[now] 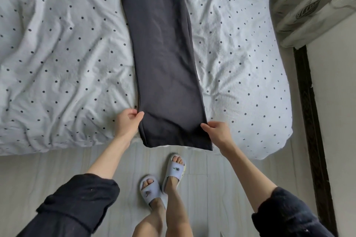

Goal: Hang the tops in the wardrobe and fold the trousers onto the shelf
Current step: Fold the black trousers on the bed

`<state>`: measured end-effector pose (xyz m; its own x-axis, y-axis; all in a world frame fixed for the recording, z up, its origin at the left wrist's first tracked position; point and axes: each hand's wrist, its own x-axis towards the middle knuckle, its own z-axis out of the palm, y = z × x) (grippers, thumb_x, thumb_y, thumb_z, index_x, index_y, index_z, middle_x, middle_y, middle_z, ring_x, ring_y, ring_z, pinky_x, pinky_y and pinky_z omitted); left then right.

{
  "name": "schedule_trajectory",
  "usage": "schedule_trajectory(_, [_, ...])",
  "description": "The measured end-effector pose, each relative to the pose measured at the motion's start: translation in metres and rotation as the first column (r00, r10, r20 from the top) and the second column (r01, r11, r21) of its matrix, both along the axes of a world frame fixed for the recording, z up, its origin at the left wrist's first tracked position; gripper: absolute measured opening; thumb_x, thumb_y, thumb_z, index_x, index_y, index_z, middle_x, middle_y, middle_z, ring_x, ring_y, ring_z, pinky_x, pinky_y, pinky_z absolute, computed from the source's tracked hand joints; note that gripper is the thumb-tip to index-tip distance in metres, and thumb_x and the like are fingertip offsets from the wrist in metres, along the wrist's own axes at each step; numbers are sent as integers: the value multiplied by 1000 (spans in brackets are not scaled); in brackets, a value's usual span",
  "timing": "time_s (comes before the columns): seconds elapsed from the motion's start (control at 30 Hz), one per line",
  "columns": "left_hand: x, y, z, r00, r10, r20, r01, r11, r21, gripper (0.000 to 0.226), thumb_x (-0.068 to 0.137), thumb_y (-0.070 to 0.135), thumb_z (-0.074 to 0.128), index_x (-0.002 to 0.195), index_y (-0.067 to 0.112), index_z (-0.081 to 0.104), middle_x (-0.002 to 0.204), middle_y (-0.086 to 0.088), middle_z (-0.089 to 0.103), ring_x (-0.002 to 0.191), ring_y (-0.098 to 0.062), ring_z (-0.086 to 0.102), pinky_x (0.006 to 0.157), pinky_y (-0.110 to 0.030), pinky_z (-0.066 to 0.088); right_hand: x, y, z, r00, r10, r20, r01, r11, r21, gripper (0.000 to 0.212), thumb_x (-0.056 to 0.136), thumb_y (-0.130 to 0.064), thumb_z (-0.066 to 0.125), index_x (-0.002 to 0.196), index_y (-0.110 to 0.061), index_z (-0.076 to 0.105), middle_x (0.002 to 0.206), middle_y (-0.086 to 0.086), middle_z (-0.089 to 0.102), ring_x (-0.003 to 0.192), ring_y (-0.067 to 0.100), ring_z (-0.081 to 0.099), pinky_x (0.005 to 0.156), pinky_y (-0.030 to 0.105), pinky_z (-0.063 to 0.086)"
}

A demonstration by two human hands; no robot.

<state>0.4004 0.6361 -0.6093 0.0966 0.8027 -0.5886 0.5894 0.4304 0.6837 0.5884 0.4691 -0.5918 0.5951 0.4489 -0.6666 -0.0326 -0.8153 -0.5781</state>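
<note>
**Dark trousers lying lengthwise on the bed, both hands pinching the hem end**

A pair of dark charcoal trousers (pixel 163 59) is lying flat on the bed (pixel 57 54), folded leg over leg into one long strip. The strip is running from the bed's near edge straight toward its far side, passing out of view at the top. The cloth is looking smooth and matte, with faint soft creases along its middle, and a second layer is peeking out along its right side. The hem end is overhanging the bed's near edge slightly, above the pale floor (pixel 221 188).

The left hand (pixel 127 123) is pinching the strip's left edge near the hem, thumb on top of the cloth. The right hand (pixel 217 132) is pinching the right edge the same way, the two hands standing apart with the strip's full width between them.

The bed's cover is white with small dark dots and is lying rumpled. The person is wearing dark rolled sleeves (pixel 81 202) and pale slippers (pixel 152 190). A leaf-patterned curtain (pixel 312 5) is hanging beyond the bed's right edge.
</note>
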Motion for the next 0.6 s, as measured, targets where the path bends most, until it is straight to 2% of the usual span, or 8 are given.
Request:
schedule_trajectory(0.1, [-7, -12, -8, 1000, -6, -10, 6, 1000, -13, 18, 87, 10, 63, 101, 1, 56, 102, -18, 66, 89, -24, 61, 90, -42, 50, -7, -9, -7, 999, -26, 23, 27, 999, -25, 52, 89, -16, 61, 52, -16, 24, 50, 0, 24, 50, 15, 23, 50, 29, 17])
schedule_trajectory(0.2, [-17, -25, -15, 990, -136, -46, 134, 991, -26, 14, 86, 12, 64, 90, 0, 59, 87, -16, 67, 79, -23, 58, 78, -37, 48, -11, -16, -14, 993, -118, -26, 118, 993, -7, 48, 86, -16, 64, 55, -15, 28, 52, -1, 25, 52, 16, 25, 51, 29, 19])
schedule_trajectory(0.27, [-26, -33, -17, 984, -177, -29, 175, 981, -82, 12, 86, 11, 64, 83, 0, 60, 81, -11, 64, 76, -20, 54, 72, -32, 41, -14, -18, -15, 982, -182, -44, 183, 983, 11, 37, 84, -15, 66, 61, -12, 38, 58, 1, 39, 59, 19, 37, 57, 30, 31])
schedule_trajectory(0.33, [-33, -40, -15, 989, -148, 28, 150, 976, -156, 10, 87, 9, 64, 80, 1, 62, 81, -8, 63, 79, -18, 53, 72, -30, 40, -17, -20, -16, 967, -249, -58, 251, 968, 14, 22, 82, -14, 70, 74, -12, 50, 78, 4, 57, 75, 21, 54, 70, 32, 44])
schedule_trajectory(0.37, [-38, -43, -12, 990, -135, 52, 142, 972, -187, 9, 87, 8, 64, 80, 3, 63, 81, -5, 64, 79, -17, 55, 72, -29, 42, -18, -23, -15, 962, -263, -74, 264, 964, 6, 17, 81, -14, 71, 82, -11, 54, 85, 5, 60, 81, 21, 58, 74, 31, 46])
schedule_trajectory(0.43, [-47, -47, -5, 985, -161, 67, 172, 955, -240, 7, 88, 9, 64, 81, 6, 63, 81, -2, 65, 77, -15, 56, 70, -26, 44, -19, -32, -14, 972, -206, -113, 203, 979, -33, 16, 82, -15, 70, 89, -4, 62, 82, 6, 61, 78, 20, 57, 71, 28, 44])
schedule_trajectory(0.5, [-57, -51, 3, 978, -193, 76, 207, 927, -314, 8, 88, 11, 64, 82, 5, 63, 88, -6, 66, 82, -19, 58, 77, -32, 47, -21, -44, -10, 976, -141, -164, 129, 988, -81, 19, 84, -16, 68, 78, 1, 63, 73, 7, 56, 70, 19, 51, 66, 26, 39])
schedule_trajectory(0.6, [-70, -54, 20, 970, -208, 128, 243, 876, -417, 14, 90, 13, 62, 98, 3, 65, 99, -9, 69, 88, -21, 64, 77, -33, 53, -24, -57, 7, 958, -173, -229, 151, 982, -113, 32, 86, -21, 67, 60, -10, 52, 67, 3, 54, 63, 14, 48, 63, 24, 39])
